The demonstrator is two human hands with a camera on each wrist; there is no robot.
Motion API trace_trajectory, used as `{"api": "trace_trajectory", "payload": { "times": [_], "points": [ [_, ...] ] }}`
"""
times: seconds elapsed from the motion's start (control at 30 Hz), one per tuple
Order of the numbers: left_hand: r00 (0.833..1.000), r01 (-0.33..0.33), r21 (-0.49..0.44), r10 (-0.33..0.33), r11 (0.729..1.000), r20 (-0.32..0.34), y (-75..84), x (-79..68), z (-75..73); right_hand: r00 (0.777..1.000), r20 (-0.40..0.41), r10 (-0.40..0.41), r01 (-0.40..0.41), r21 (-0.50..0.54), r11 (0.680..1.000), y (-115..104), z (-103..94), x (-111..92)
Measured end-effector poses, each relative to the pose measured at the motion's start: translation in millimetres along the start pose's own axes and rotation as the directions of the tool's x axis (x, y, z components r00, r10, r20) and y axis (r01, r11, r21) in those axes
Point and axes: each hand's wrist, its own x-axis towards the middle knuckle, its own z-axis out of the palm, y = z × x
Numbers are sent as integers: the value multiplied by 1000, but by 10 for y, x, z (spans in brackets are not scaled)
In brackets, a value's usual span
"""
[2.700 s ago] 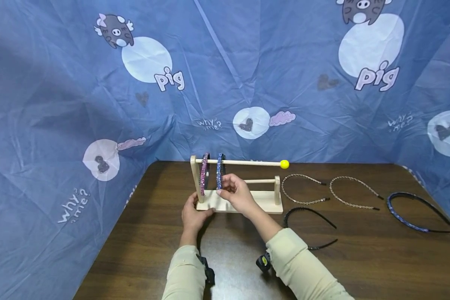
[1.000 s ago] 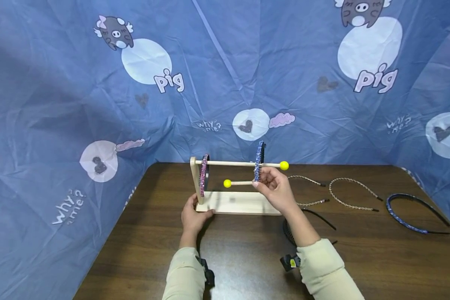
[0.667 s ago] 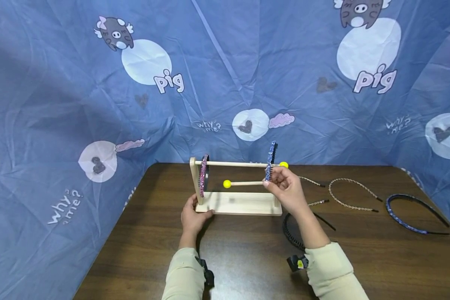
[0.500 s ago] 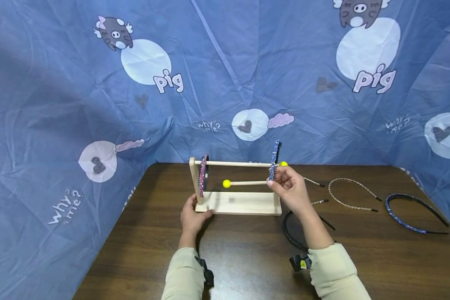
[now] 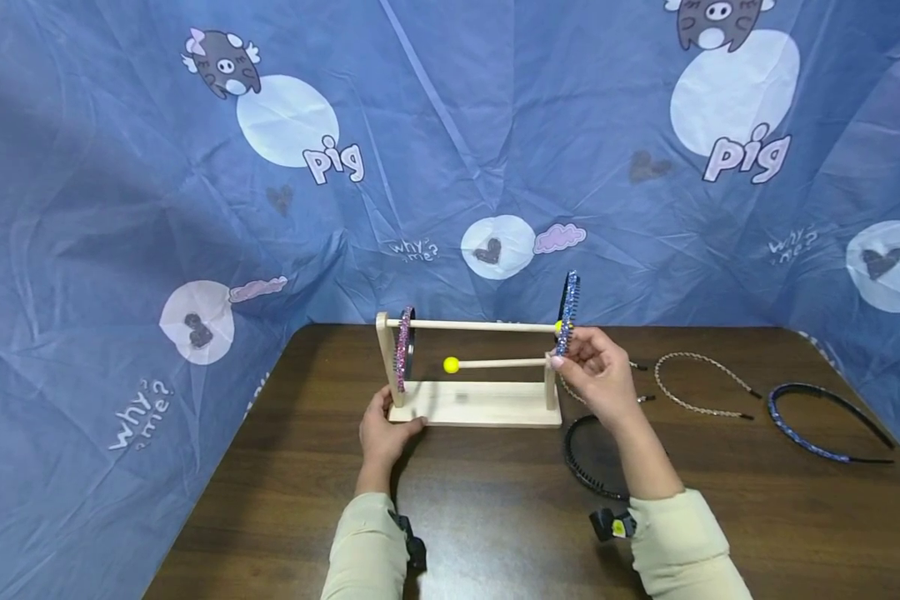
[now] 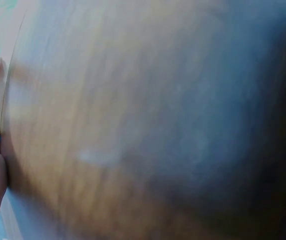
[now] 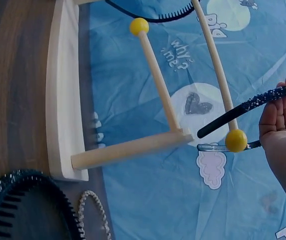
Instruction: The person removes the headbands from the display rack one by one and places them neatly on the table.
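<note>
My right hand [image 5: 603, 379] pinches a blue glittery headband [image 5: 568, 304] between thumb and fingers. This headband stands upright at the yellow ball [image 5: 560, 327] that tips the stand's upper rod. In the right wrist view the yellow ball shows between the two arms of the headband [image 7: 263, 100]. My left hand [image 5: 384, 435] grips the left end of the wooden headband stand [image 5: 480, 406], its thumb over the front edge of the base. A pink glittery headband [image 5: 402, 350] hangs at the left end of the upper rod. The lower rod [image 5: 498, 363] is bare.
On the table to the right lie a black toothed headband [image 5: 581, 471], a braided headband [image 5: 663, 387], another braided one partly behind my right hand, and a blue patterned headband [image 5: 795, 433]. A blue printed cloth [image 5: 420, 125] hangs behind the table.
My right hand has slid the blue glittery headband rightward along the upper rod, from near the pink one to the yellow ball, raising it slightly. My left hand has kept its grip on the base.
</note>
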Motion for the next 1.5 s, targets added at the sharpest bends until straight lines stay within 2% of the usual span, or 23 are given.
{"api": "trace_trajectory", "payload": {
  "times": [0.13,0.43,0.57,0.87,1.17,1.27,1.5],
  "points": [
    [1000,-7,-1,7,1000,-6,-6,-4,0,1000,-28,-1,0,-36,999,-23,-47,-24],
    [1000,-21,5,21,1000,-3,-16,2,2,998,-65,4,-6,-26,1000,-54,-175,-94],
    [1000,-24,13,24,1000,-7,-10,10,-5,996,-89,22,-28,-70,997,-58,-241,-150],
    [999,-33,6,33,999,-6,-33,-4,8,990,-135,30,-39,-71,997,-70,-400,-355],
    [999,-31,0,31,1000,-12,-44,6,5,980,-181,78,-105,-147,984,-89,-516,-548],
    [999,-32,1,32,999,-10,-36,5,6,977,-195,88,-118,-144,983,-98,-553,-607],
    [999,-34,-6,34,999,-3,-31,0,12,977,-204,66,-96,-137,986,-109,-608,-717]
  ]
}}
